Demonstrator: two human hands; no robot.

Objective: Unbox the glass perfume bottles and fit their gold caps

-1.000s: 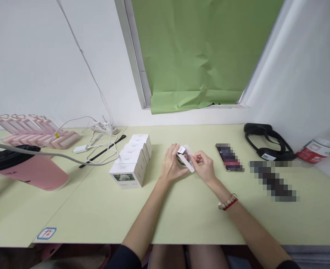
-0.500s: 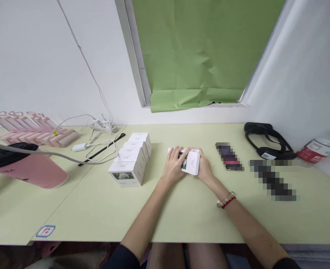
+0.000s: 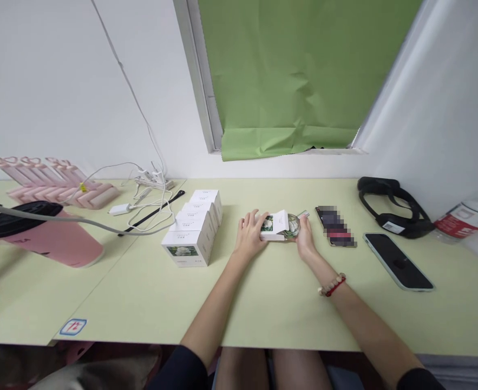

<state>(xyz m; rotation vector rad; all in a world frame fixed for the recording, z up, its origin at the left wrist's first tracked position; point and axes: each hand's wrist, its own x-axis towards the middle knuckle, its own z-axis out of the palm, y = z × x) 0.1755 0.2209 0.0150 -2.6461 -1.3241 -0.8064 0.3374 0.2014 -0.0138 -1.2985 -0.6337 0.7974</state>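
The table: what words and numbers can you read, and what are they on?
"TEA": pink cup.
Red writing, "12" or "72", cannot tell which: sticker.
Too small to read: print on the held box, the white boxes and the headset tag.
Too blurred to read: bottle label.
Pixelated: phone screen beside the right hand.

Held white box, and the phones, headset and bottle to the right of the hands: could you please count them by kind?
Held white box: 1
Phones: 2
Black headset: 1
Bottle with red-and-white label: 1
Total: 5
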